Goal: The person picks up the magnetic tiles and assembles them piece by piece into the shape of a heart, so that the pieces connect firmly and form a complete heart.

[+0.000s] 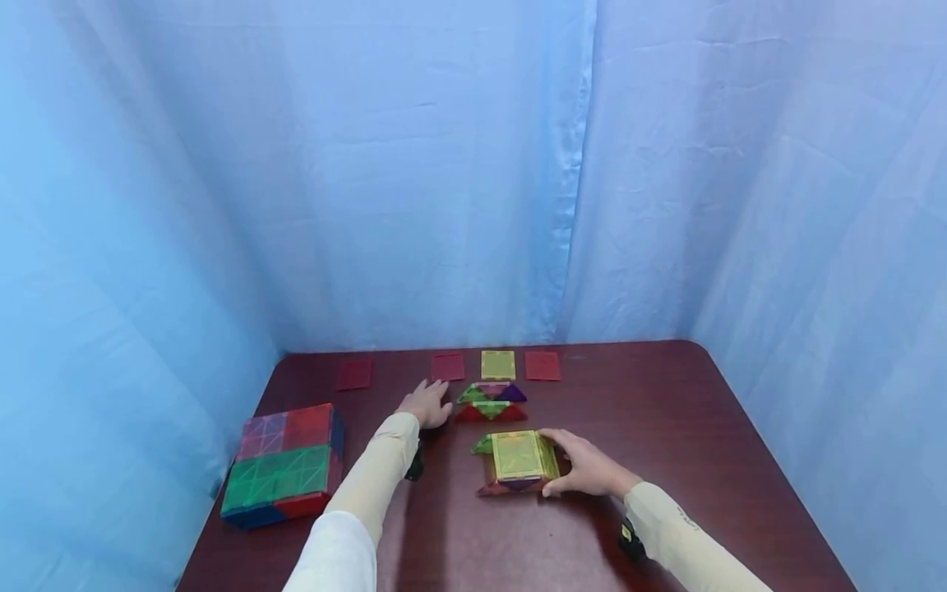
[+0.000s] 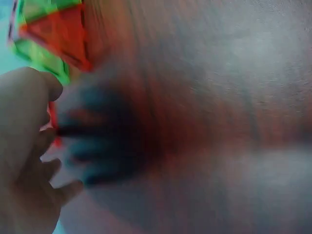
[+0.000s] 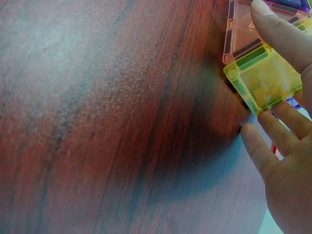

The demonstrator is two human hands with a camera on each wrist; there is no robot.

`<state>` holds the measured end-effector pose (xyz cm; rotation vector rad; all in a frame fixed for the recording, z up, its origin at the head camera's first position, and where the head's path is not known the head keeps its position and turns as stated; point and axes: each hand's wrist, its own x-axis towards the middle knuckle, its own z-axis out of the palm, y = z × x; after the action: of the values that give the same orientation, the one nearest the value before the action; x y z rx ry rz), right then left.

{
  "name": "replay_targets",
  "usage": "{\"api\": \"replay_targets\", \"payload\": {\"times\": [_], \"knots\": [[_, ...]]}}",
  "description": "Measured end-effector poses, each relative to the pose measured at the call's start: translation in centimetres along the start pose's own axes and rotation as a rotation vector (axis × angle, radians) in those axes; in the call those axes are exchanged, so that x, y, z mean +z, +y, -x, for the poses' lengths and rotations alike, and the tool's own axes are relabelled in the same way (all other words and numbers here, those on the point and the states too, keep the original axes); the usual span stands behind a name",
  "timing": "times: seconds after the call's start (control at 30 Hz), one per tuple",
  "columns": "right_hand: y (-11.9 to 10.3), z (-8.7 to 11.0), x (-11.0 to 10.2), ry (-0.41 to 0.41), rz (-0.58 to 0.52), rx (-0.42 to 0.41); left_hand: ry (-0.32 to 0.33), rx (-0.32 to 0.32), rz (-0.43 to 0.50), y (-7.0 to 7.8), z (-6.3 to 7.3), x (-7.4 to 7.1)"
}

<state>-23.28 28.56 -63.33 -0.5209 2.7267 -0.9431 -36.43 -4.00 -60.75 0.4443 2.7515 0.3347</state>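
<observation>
My right hand (image 1: 589,467) holds a small block built of translucent magnetic tiles (image 1: 516,456), thumb on its near side and fingers at the far side. A yellow square tops the block, with orange, purple and green triangles around its sides. In the right wrist view its yellow side tile (image 3: 273,80) shows between thumb and fingers. My left hand (image 1: 427,404) reaches over the table with its fingers spread, holding nothing. Its fingertips come close to a flat red square tile (image 1: 448,367). Just right of that hand stand two low rows of triangle tiles (image 1: 491,410), red, green and purple.
At the left stands a larger tile box (image 1: 284,460) in green, red, blue and purple. More flat squares lie along the back edge: a red one (image 1: 354,375), a yellow one (image 1: 498,365) and another red one (image 1: 543,367). Blue curtains (image 1: 414,181) enclose the brown table (image 1: 651,403).
</observation>
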Motion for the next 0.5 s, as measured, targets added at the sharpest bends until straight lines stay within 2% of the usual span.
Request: {"api": "replay_targets", "payload": {"times": [0.1,0.2,0.37,0.5], "knots": [[0.1,0.0,0.0,-0.005,0.006,0.002,0.000,-0.041,-0.029,-1.1,0.4,0.8],[0.4,0.2,-0.1,0.013,0.020,0.000,0.059,-0.015,-0.071,-1.6,0.6,1.1],[0.4,0.4,-0.1,0.019,0.025,0.001,0.109,0.035,-0.084,-1.2,0.3,0.9],[0.2,0.3,-0.1,0.002,0.007,-0.004,0.079,0.027,-0.072,-0.5,-0.2,0.3]]}}
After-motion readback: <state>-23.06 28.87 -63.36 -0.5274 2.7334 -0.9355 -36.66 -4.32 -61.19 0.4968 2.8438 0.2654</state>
